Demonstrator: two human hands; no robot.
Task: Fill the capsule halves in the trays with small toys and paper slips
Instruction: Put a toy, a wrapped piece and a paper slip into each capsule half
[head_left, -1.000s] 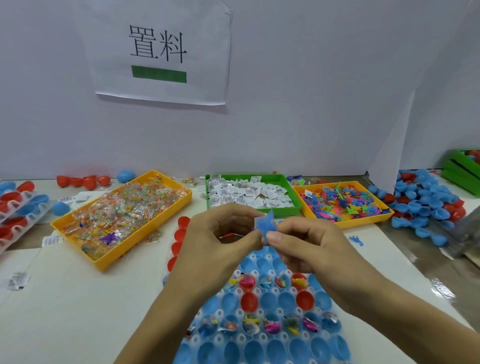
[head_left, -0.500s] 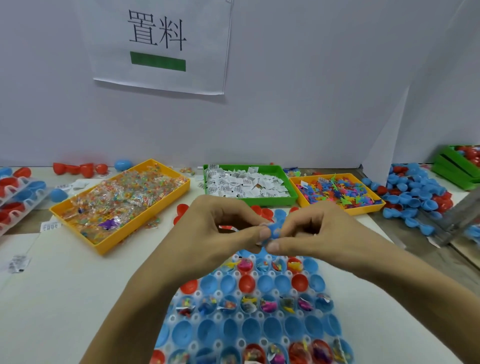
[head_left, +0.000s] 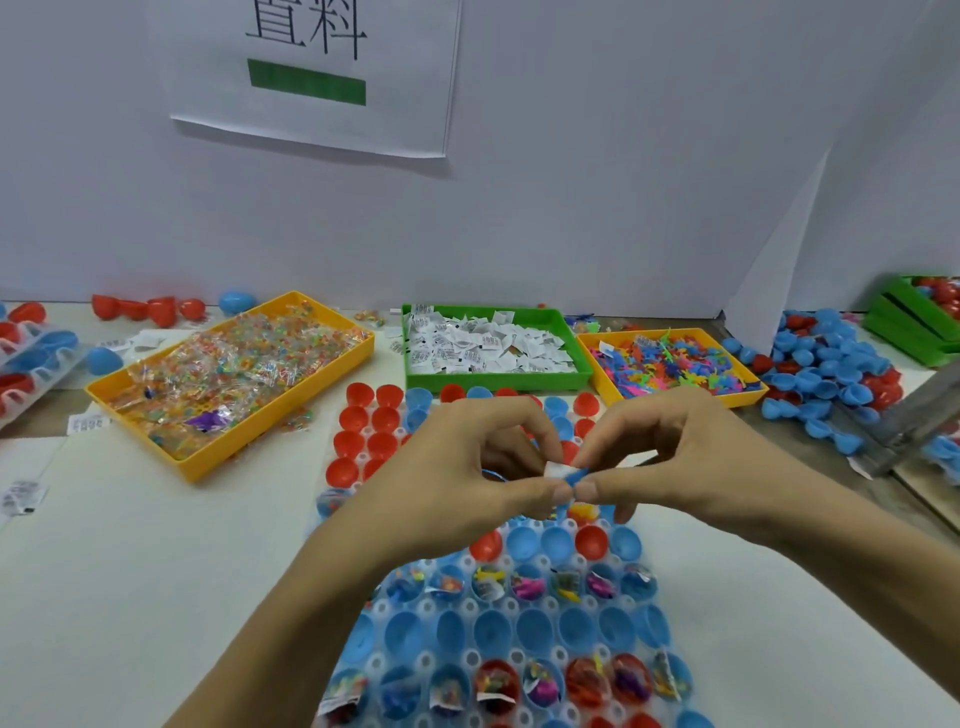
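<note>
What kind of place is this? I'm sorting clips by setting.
Likely a toy-packing workstation: sorted bins of paper slips and small toys, capsule trays, and a labelled sign on the partition.

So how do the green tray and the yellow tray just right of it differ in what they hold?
The green tray holds folded white paper slips with dark print; the right yellow tray holds small plastic toys in mixed bright colours. The green tray sits between two yellow ones; the right yellow tray lies beside the heap of loose capsule halves. Both are shallow, rectangular, open-topped and well filled, behind the two hands.
</note>
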